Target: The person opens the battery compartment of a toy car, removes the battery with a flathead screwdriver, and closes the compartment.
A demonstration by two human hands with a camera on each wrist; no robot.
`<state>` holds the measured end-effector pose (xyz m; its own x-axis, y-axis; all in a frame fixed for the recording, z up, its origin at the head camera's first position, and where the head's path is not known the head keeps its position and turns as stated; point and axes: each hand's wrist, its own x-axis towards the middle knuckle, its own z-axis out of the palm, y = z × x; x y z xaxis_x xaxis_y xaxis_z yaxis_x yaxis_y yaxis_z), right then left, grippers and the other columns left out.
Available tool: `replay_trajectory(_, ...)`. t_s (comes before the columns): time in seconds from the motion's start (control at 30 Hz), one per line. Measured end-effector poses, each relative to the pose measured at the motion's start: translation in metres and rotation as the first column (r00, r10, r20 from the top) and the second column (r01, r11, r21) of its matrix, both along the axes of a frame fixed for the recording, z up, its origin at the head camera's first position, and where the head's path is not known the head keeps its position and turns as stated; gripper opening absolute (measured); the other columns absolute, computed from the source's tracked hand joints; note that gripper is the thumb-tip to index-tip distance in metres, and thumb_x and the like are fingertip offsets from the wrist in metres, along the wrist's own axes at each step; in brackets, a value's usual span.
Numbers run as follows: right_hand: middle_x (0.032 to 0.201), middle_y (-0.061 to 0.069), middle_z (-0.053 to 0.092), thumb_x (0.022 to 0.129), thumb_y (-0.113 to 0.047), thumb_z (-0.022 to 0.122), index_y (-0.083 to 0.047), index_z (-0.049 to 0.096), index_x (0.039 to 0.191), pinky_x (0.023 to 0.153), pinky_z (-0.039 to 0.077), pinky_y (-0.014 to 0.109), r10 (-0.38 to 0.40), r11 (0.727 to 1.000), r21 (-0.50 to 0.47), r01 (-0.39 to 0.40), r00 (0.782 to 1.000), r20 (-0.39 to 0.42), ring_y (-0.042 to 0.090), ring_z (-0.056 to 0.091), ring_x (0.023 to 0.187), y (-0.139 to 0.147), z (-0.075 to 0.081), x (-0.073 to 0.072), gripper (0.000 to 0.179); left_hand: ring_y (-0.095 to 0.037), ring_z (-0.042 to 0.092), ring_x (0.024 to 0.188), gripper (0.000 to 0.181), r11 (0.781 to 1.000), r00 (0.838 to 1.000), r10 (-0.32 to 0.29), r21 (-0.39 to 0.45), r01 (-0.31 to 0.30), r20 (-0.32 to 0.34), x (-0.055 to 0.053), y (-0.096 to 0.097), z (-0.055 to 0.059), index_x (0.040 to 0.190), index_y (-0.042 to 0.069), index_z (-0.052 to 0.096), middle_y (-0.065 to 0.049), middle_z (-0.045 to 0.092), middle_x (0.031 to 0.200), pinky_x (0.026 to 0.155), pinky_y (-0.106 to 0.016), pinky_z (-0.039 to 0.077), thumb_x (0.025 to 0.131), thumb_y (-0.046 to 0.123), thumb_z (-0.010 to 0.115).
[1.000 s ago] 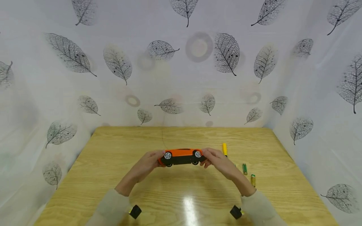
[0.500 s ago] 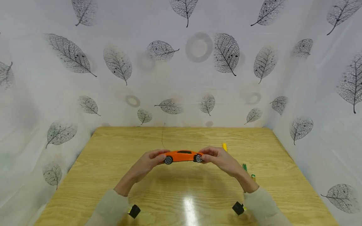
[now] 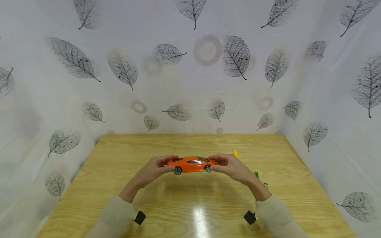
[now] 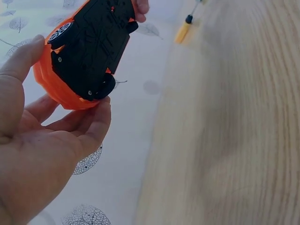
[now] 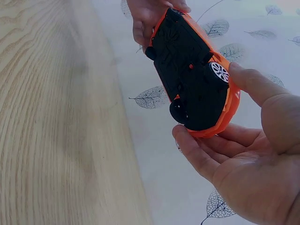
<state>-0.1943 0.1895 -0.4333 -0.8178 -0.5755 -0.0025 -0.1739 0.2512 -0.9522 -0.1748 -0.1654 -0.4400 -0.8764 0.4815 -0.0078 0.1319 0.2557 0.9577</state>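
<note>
An orange toy car [image 3: 192, 165] is held up over the table between both hands, its side and roof facing the head camera. My left hand [image 3: 152, 170] grips one end, thumb near the wheel and fingers behind. At the other end my right hand [image 3: 233, 168] grips the car the same way, its thumb by the front wheel. Both wrist views show the black underside, where the toy car [image 4: 93, 47] has small screws near its end and the toy car [image 5: 187, 70] shows a small red spot mid-base.
On the wooden table [image 3: 119, 185], a yellow-handled screwdriver [image 4: 183, 32] lies beyond the right hand. Two batteries, one a green battery [image 3: 256, 175] and one a green-topped battery [image 3: 266, 185], lie by the right forearm. A leaf-patterned curtain [image 3: 190, 82] surrounds the table.
The car has been rolled between the hands: its black underside faced the head camera a second ago, then its side, and now side and roof show. Both hands keep their grip.
</note>
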Motion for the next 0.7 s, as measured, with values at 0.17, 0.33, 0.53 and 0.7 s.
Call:
replay_trajectory(0.17, 0.136, 0.018, 0.063, 0.099, -0.024, 0.073, 0.002, 0.055, 0.145, 0.095, 0.055, 0.028, 0.008, 1.000, 0.000, -0.008, 1.000, -0.019, 0.028, 0.065, 0.117, 0.000, 0.002, -0.001, 0.056, -0.029, 0.062, 0.118, 0.055, 1.000, 0.999, -0.031, 0.003, 0.031, -0.012, -0.003, -0.002, 0.003, 0.151, 0.005, 0.052, -0.021, 0.053, 0.149, 0.098, -0.032, 0.053, 0.102, 0.024, 0.069)
replay_trajectory(0.33, 0.135, 0.017, 0.065, 0.096, -0.023, 0.076, 0.001, 0.055, 0.146, 0.094, 0.055, 0.029, 0.007, 1.000, -0.002, -0.007, 1.000, -0.020, 0.027, 0.065, 0.117, 0.000, 0.004, 0.000, 0.059, -0.030, 0.063, 0.120, 0.058, 0.999, 0.998, -0.049, -0.009, 0.049, -0.025, -0.004, -0.003, 0.009, 0.151, 0.004, 0.052, -0.019, 0.056, 0.146, 0.097, -0.032, 0.054, 0.100, 0.023, 0.071)
replay_trajectory(0.53, 0.137, 0.016, 0.063, 0.096, -0.021, 0.077, -0.001, 0.054, 0.147, 0.095, 0.055, 0.029, 0.016, 1.000, 0.007, -0.016, 0.997, -0.082, 0.028, 0.064, 0.118, 0.000, 0.005, 0.002, 0.060, -0.033, 0.062, 0.119, 0.061, 0.998, 0.997, -0.069, -0.012, 0.069, -0.038, -0.003, -0.003, 0.015, 0.150, 0.001, 0.051, -0.020, 0.056, 0.144, 0.094, -0.031, 0.055, 0.097, 0.019, 0.074)
replay_trajectory(0.7, 0.137, 0.014, 0.062, 0.095, -0.020, 0.078, -0.003, 0.054, 0.147, 0.096, 0.054, 0.031, 0.013, 0.999, 0.041, -0.007, 0.990, -0.143, 0.031, 0.062, 0.118, -0.002, 0.008, 0.003, 0.061, -0.038, 0.060, 0.123, 0.063, 0.996, 0.993, -0.084, -0.044, 0.080, -0.080, -0.004, -0.003, 0.016, 0.151, 0.001, 0.049, -0.022, 0.052, 0.149, 0.096, -0.033, 0.056, 0.097, 0.019, 0.075)
